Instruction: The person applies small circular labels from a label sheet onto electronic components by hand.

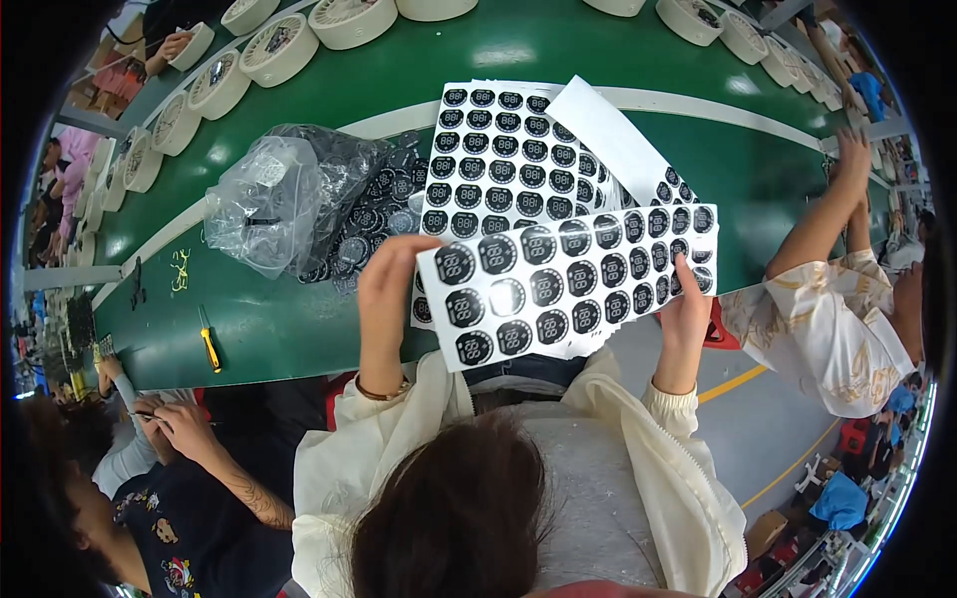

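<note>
A white sheet of round black stickers (573, 282) is held up in front of me, tilted, between both hands. My left hand (392, 274) grips its left end at the upper corner, with the fingers mostly behind the sheet. At the right end, my right hand (688, 317) pinches the edge with the thumb on the front. Beneath and beyond it lies a stack of larger sticker sheets (498, 149) on the green table. A partly blank white sheet (613, 140) rests slantwise on that stack. Left of it, round black discs (374, 224) spill from a clear plastic bag (264, 204).
A yellow-handled screwdriver (209, 344) and yellow bits (179, 269) lie on the green table (269, 344) at the left. Round cream housings (279, 50) line the far side. Co-workers sit left, with hands (174, 424) at work, and right, with an arm (837, 199) reaching forward.
</note>
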Demonstrator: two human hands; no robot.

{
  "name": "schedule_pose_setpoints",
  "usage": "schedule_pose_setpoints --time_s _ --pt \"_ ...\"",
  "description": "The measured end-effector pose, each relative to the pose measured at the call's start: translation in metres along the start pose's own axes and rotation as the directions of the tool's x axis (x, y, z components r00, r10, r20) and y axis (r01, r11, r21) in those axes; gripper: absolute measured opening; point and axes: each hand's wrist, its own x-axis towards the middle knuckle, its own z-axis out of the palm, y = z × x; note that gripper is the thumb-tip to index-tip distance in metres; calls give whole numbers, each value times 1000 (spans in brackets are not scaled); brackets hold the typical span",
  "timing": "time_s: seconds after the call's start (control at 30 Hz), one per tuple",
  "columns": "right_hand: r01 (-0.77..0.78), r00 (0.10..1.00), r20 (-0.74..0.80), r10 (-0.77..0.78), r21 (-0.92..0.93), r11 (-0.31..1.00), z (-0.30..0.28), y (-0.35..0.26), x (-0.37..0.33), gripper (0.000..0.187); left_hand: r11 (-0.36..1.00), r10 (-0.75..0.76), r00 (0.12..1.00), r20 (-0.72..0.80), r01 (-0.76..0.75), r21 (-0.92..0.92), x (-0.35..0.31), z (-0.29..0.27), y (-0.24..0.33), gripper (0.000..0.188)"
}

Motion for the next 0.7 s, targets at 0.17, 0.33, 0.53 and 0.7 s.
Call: schedule_pose_setpoints --time_s 0.17,0.33,0.53,0.7 --pt "-40 999 -18 41 52 998 -12 0 -1 48 475 338 934 -116 -63 878 11 14 -18 35" --pt "-43 998 -41 44 39 998 -21 5 -4 47 549 261 936 -236 58 834 8 14 -19 44" --pt "-65 998 -17 67 58 996 -20 3 -9 48 836 185 933 -308 15 548 7 9 -17 47" --pt "-72 997 -28 74 64 995 -16 4 -11 48 904 75 912 -403 109 413 2 8 -7 32"
